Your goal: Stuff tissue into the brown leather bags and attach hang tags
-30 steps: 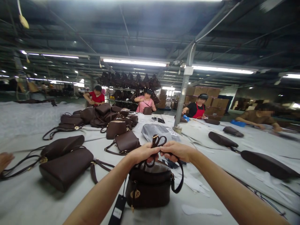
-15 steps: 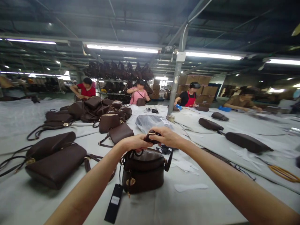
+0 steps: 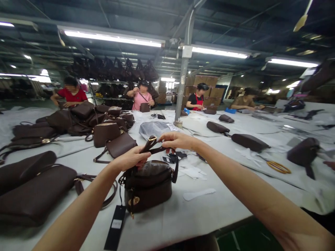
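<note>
A dark brown handbag (image 3: 149,193) stands upright on the pale table, its top open with clear plastic showing inside. From its left side hangs a black tag (image 3: 115,226) with a white label. Above the bag, my left hand (image 3: 133,157) is closed around the brown strap (image 3: 149,143), whose gold buckle sticks up past the fingers. My right hand (image 3: 176,140) pinches another stretch of the same strap, a little to the right. Between the two hands the strap runs slack and folded.
A heap of brown handbags (image 3: 81,113) fills the left. More bags (image 3: 250,142) lie along the right. A grey plastic-wrapped bundle (image 3: 154,129) and a metal post (image 3: 180,89) stand ahead. Scissors with yellow handles (image 3: 278,166) lie right. Several people work across the table.
The view has swung to the right. My hands have moved apart, and the strap, bunched between them before, now stretches from one to the other with its buckle raised.
</note>
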`<state>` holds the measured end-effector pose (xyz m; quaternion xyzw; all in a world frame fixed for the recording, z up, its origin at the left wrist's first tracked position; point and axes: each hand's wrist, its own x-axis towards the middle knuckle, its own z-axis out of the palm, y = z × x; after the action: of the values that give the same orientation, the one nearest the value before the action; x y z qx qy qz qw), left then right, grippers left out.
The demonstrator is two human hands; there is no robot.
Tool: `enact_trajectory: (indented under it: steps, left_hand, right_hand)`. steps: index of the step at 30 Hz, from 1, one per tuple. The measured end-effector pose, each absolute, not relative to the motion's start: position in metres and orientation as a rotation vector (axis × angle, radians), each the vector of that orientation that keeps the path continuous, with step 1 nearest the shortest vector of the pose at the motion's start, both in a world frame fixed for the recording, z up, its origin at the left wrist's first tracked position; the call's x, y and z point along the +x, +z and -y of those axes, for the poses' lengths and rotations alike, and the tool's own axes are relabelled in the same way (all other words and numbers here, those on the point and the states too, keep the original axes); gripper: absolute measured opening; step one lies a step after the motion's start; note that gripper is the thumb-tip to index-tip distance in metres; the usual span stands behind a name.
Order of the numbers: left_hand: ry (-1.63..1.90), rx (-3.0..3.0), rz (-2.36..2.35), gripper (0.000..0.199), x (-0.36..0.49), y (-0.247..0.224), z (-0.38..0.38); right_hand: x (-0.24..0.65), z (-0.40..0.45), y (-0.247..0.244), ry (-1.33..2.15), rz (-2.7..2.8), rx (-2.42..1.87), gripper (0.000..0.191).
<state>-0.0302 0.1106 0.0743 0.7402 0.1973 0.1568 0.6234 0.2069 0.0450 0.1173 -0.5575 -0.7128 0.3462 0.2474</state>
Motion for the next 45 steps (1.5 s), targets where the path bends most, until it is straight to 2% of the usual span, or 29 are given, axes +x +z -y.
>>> enact_trajectory:
  steps: [2, 5, 8, 11, 15, 18, 22, 25, 27, 31, 33, 39, 43, 45]
  left_hand:
    - [0.374, 1.634, -0.508, 0.044, -0.032, 0.066, -0.114]
    - [0.367, 1.572, -0.538, 0.048, -0.034, 0.06, -0.117]
    - [0.378, 1.556, -0.544, 0.049, -0.034, 0.059, -0.118]
    - [0.371, 1.546, -0.559, 0.049, -0.034, 0.058, -0.118]
    - [0.379, 1.527, -0.586, 0.048, -0.034, 0.055, -0.122]
    - [0.381, 1.516, -0.613, 0.048, -0.033, 0.054, -0.124]
    - [0.363, 1.508, -0.62, 0.048, -0.03, 0.055, -0.127]
    - [0.362, 1.518, -0.621, 0.047, -0.028, 0.057, -0.126]
    - [0.373, 1.515, -0.627, 0.046, -0.028, 0.058, -0.125]
    - [0.413, 1.515, -0.626, 0.045, -0.029, 0.058, -0.12]
    - [0.424, 1.537, -0.615, 0.045, -0.028, 0.058, -0.118]
    - [0.409, 1.562, -0.607, 0.043, -0.027, 0.058, -0.118]
    - [0.401, 1.57, -0.571, 0.046, -0.029, 0.055, -0.119]
    - [0.397, 1.585, -0.561, 0.048, -0.029, 0.054, -0.119]
  right_hand:
    - [0.231, -0.038, 0.101, 0.984, 1.83, -1.826, 0.014]
    - [0.265, -0.019, 0.056, 0.993, 1.726, -2.222, 0.022]
    - [0.284, -0.001, 0.007, 0.941, 1.658, -2.502, 0.019]
    - [0.292, 0.007, -0.029, 0.801, 1.652, -2.616, 0.023]
    - [0.3, 0.018, -0.05, 0.584, 1.706, -2.587, 0.021]
    - [0.301, 0.038, -0.059, 0.585, 1.81, -2.459, 0.017]
    - [0.289, 0.067, -0.073, 0.646, 1.91, -2.334, 0.028]
    - [0.28, 0.078, -0.078, 0.653, 1.908, -2.342, 0.012]
    - [0.276, 0.08, -0.079, 0.642, 1.897, -2.355, 0.008]
    - [0.272, 0.077, -0.079, 0.609, 1.807, -2.421, 0.03]
    - [0.271, 0.073, -0.08, 0.615, 1.75, -2.466, 0.034]
    - [0.261, 0.078, -0.078, 0.586, 1.652, -2.459, 0.013]
    - [0.232, 0.095, -0.054, 0.514, 1.691, -2.293, 0.009]
    - [0.207, 0.099, -0.036, 0.661, 1.684, -2.099, 0.011]
